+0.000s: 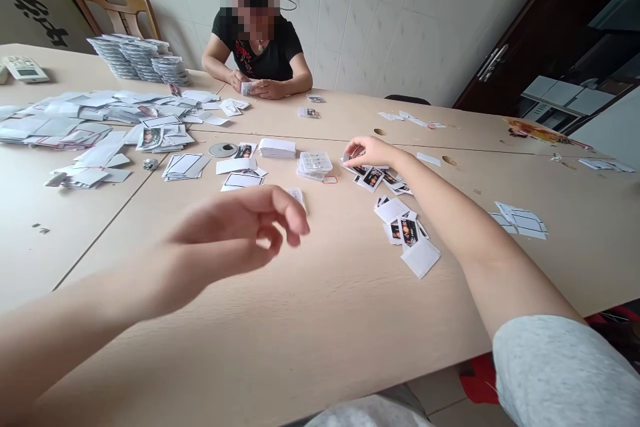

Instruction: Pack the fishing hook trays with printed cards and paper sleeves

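Observation:
My left hand (245, 223) is raised over the near side of the table, slightly blurred, its fingers loosely bent and apart from the thumb. Nothing shows in it. Just behind its fingertips lies a small clear plastic box (297, 197), partly hidden. Farther out, my right hand (369, 151) is at the back of a loose pile of dark printed cards (373, 178), fingertips closed on a card there. Nearer me is a second pile of cards (409, 232), some white side up. Left of my right hand sit stacked clear plastic cases (314, 163) beside a red loop (330, 180).
Across the table a person (255, 47) holds a small packet. A large heap of white packets (85, 117) and tall stacks (135, 57) cover the left side. A tape roll (223, 149) and a white card stack (277, 148) lie mid-table; more cards (523, 220) lie right.

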A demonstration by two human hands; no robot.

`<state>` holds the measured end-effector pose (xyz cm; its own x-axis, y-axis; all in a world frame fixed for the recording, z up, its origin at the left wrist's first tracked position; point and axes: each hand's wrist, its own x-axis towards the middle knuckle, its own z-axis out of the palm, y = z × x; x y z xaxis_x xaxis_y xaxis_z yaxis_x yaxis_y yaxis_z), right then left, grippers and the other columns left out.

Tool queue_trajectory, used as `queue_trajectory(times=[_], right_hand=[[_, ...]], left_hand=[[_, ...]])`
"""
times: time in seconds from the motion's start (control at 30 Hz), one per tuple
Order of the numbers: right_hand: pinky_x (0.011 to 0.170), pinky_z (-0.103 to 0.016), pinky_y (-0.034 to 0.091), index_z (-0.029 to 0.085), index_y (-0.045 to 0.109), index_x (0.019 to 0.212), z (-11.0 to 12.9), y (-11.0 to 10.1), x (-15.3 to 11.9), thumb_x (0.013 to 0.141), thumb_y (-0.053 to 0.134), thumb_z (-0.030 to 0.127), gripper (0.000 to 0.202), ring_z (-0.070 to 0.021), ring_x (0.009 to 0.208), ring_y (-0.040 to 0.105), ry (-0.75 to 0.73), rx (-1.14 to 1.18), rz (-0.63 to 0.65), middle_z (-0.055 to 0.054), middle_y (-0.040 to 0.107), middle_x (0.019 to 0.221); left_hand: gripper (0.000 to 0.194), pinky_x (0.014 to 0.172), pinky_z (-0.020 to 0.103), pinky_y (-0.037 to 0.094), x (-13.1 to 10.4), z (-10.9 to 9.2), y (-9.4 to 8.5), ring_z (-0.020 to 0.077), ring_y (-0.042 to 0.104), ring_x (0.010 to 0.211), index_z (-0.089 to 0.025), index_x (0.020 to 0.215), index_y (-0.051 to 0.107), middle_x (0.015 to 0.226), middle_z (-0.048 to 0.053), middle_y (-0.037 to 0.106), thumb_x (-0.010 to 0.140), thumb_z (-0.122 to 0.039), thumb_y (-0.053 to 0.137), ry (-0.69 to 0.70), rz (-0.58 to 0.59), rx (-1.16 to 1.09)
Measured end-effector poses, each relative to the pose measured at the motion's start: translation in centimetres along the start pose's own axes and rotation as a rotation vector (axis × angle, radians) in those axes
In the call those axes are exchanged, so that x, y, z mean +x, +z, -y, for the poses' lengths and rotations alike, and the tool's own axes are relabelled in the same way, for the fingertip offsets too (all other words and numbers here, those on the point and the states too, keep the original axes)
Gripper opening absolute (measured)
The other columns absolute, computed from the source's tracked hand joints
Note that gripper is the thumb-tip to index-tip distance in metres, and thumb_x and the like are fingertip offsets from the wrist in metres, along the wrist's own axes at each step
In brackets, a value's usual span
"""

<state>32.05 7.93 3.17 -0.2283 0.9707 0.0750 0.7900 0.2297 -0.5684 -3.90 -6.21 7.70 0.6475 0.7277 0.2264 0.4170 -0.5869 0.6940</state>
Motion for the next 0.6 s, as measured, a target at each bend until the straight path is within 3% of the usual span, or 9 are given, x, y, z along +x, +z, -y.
queue_trajectory(times=[0.03, 0.07, 0.17, 0.23, 0.33, 0.47, 0.6], right_hand=[[0.080, -0.028, 0.049, 0.015, 0.060, 0.097, -0.1, 0.0, 0.0, 0.063, 0.075, 0.041, 0.045, -0.0168, 0.088, 0.062, 0.000, 0.087, -0.073, -0.010, 0.066, 0.102], [0.081, -0.028, 0.049, 0.015, 0.058, 0.099, -0.1, 0.0, 0.0, 0.063, 0.075, 0.040, 0.046, -0.0166, 0.090, 0.062, 0.006, 0.172, -0.157, -0.010, 0.066, 0.103], [0.081, -0.028, 0.049, 0.019, 0.052, 0.110, 0.7, 0.0, -0.4, 0.066, 0.072, 0.038, 0.051, -0.0156, 0.095, 0.061, 0.064, 0.415, -0.393, -0.007, 0.063, 0.109], [0.080, -0.027, 0.050, 0.023, 0.051, 0.108, 1.8, 0.1, -1.0, 0.072, 0.068, 0.040, 0.044, -0.0145, 0.097, 0.062, 0.111, 0.607, -0.463, -0.004, 0.062, 0.109], [0.080, -0.024, 0.052, 0.022, 0.051, 0.088, 4.1, 0.6, -2.5, 0.078, 0.061, 0.042, 0.024, -0.0138, 0.097, 0.062, 0.184, 0.928, -0.423, -0.003, 0.063, 0.100], [0.076, -0.023, 0.055, 0.022, 0.049, 0.077, 6.6, 1.8, -4.7, 0.080, 0.060, 0.041, 0.022, -0.0144, 0.089, 0.064, 0.272, 1.221, -0.316, -0.003, 0.062, 0.087], [0.066, -0.023, 0.056, 0.020, 0.054, 0.083, 7.9, 3.4, -6.7, 0.084, 0.057, 0.036, 0.017, -0.0145, 0.082, 0.064, 0.377, 1.431, -0.179, -0.005, 0.064, 0.085]], left_hand=[[0.023, 0.069, 0.034, 0.051, 0.8, 0.3, 0.5, 0.0207, 0.060, 0.083, -0.026, 0.091, 0.062, 0.095, 0.005, 0.065, 0.077, -0.037, 0.047, 0.017, 0.068, -0.047], [0.022, 0.073, 0.035, 0.051, 1.5, 0.9, 1.1, 0.0214, 0.060, 0.087, -0.025, 0.094, 0.060, 0.100, 0.005, 0.064, 0.077, -0.032, 0.047, 0.018, 0.042, 0.009], [0.029, 0.077, 0.041, 0.049, 2.6, 3.7, 2.5, 0.0253, 0.057, 0.095, -0.023, 0.105, 0.056, 0.114, 0.008, 0.058, 0.079, -0.030, 0.046, -0.005, 0.009, 0.360], [0.030, 0.085, 0.044, 0.047, 2.8, 5.6, 3.0, 0.0287, 0.052, 0.107, -0.021, 0.107, 0.055, 0.116, 0.010, 0.057, 0.080, -0.030, 0.044, 0.064, 0.016, 0.487], [0.031, 0.089, 0.044, 0.045, 2.7, 6.8, 3.5, 0.0287, 0.049, 0.112, -0.021, 0.110, 0.056, 0.119, 0.010, 0.056, 0.083, -0.031, 0.044, 0.100, 0.069, 0.516], [0.030, 0.091, 0.044, 0.044, 2.5, 6.2, 4.2, 0.0280, 0.051, 0.111, -0.023, 0.110, 0.058, 0.118, 0.009, 0.058, 0.085, -0.032, 0.044, 0.130, 0.113, 0.517], [0.035, 0.088, 0.042, 0.044, 2.6, 5.2, 4.5, 0.0270, 0.054, 0.105, -0.020, 0.112, 0.053, 0.116, 0.010, 0.058, 0.088, -0.044, 0.045, 0.083, -0.019, 0.471]])
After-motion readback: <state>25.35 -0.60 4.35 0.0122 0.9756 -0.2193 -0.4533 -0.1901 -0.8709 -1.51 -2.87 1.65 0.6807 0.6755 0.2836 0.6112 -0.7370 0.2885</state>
